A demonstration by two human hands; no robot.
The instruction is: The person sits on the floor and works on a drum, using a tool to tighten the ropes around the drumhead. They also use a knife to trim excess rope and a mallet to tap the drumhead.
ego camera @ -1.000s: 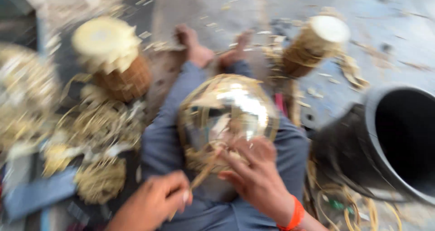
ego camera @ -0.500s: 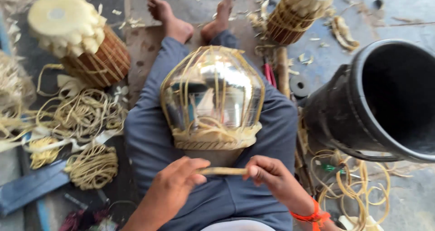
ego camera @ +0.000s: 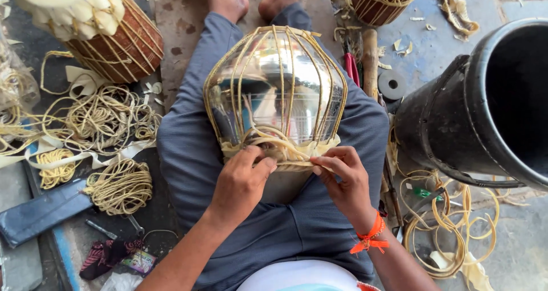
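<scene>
Polished steel drum shell (ego camera: 274,85), laced with pale cane straps, lies on the seated person's lap. Left hand (ego camera: 242,180) and right hand (ego camera: 342,174) fingers pinch the woven rim band (ego camera: 279,154); black tub (ego camera: 485,102) stands nearby on the right.

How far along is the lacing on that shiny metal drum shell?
Done: pale straps already run up the metal shell all round. In hand: the left hand and right hand work the straps at its near rim. Left: coils of spare strap lie unused on the floor.
</scene>
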